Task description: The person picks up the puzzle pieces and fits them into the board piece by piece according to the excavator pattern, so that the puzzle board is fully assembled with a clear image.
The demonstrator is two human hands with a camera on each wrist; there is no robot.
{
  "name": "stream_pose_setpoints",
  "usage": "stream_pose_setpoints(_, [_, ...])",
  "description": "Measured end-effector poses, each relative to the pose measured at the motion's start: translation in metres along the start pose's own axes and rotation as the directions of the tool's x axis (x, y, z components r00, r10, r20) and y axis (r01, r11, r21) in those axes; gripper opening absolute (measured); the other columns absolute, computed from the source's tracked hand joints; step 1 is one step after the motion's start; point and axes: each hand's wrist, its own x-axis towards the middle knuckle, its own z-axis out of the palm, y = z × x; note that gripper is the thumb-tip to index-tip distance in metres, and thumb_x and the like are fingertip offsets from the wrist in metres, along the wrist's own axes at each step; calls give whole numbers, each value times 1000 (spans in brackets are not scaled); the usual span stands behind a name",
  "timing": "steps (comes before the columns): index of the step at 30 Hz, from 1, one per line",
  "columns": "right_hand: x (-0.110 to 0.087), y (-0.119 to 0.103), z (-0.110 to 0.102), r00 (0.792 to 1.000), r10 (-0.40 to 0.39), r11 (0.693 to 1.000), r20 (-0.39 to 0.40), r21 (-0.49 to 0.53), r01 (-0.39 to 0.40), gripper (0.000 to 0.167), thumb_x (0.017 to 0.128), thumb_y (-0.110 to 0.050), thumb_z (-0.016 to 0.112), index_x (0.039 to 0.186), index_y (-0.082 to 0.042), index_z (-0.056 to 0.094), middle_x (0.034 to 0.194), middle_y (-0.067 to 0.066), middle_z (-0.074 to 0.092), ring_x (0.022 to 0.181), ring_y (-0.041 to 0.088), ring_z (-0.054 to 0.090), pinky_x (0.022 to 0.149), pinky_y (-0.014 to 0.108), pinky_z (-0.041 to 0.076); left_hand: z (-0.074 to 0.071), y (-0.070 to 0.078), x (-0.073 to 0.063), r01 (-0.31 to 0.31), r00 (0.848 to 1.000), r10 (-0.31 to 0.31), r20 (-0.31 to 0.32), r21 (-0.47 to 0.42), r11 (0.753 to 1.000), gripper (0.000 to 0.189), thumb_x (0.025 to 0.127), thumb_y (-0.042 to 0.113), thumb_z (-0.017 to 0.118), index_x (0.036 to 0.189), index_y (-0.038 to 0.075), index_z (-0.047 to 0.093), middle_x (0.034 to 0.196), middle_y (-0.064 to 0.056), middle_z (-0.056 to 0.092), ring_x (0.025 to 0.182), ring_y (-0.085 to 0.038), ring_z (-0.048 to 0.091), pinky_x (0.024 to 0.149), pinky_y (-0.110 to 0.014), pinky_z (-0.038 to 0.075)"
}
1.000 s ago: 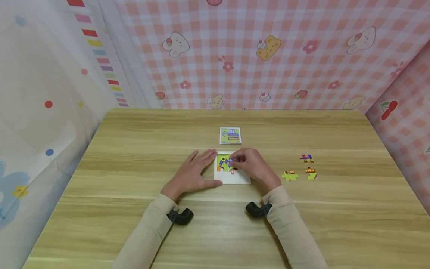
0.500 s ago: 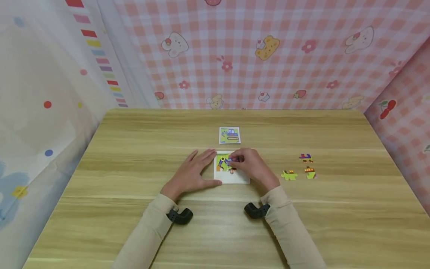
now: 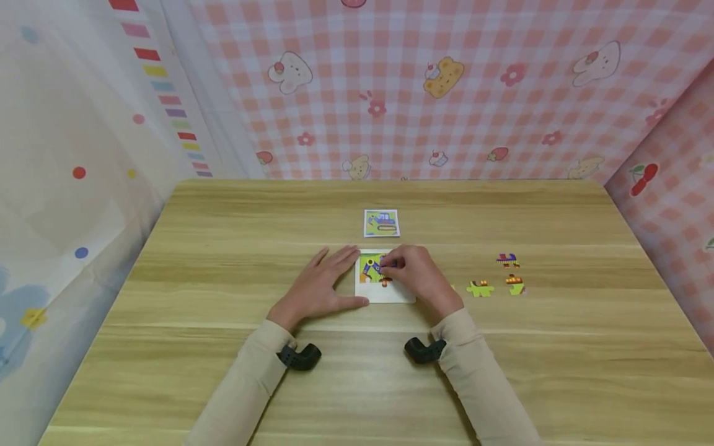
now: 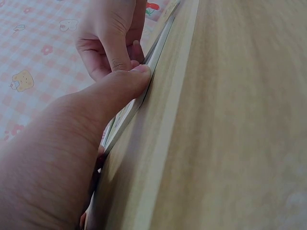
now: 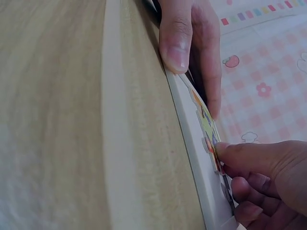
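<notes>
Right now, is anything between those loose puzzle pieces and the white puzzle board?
Yes, the right hand is in between, covering part of the white puzzle board on the side toward the loose puzzle pieces. Nothing else visible is.

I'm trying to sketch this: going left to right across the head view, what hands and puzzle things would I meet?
Left hand, white puzzle board, right hand, loose green puzzle piece, two more loose pieces.
</notes>
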Motion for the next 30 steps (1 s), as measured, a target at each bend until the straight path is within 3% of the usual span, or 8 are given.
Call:
stream_pose_setpoints(7, [-1, -1, -1, 999, -41, 998, 8, -40, 41, 11, 95, -6, 76, 103, -1, 81, 94, 7, 72, 84, 16, 64, 76, 32, 58, 0, 1, 1, -3, 1000, 3, 2, -1, 1000, 106, 87, 77, 61, 165, 14, 26, 171, -1, 23, 157, -15, 19, 130, -42, 1])
stream_pose_setpoints(16, [-7, -6, -4, 992, -65, 987, 109, -137, 79, 39, 88, -13, 84, 123, 2, 74, 115, 11, 68, 97, 22, 61, 86, 35, 56, -1, 1, 0, 10, 1000, -10, 13, -10, 1000, 106, 88, 76, 61, 165, 14, 25, 171, -2, 22, 157, -15, 18, 130, -42, -1])
stream_pose_setpoints(22, [-7, -8, 0, 995, -78, 979, 64, -184, 89, 31, 88, -13, 84, 115, 2, 78, 111, 10, 71, 103, 26, 67, 97, 42, 56, -1, 2, 0, 6, 1000, -6, 16, -9, 1000, 105, 88, 76, 61, 165, 14, 26, 171, -2, 23, 157, -15, 18, 130, -42, 0])
stream_pose_setpoints(30, [-6, -12, 4, 997, -72, 963, 20, -259, 74, 30, 89, -17, 84, 113, -1, 79, 106, 9, 72, 97, 25, 68, 92, 42, 57, 0, 1, 0, -1, 1000, 1, 6, -8, 1000, 105, 88, 75, 62, 165, 13, 26, 171, -2, 23, 157, -16, 19, 129, -43, 0])
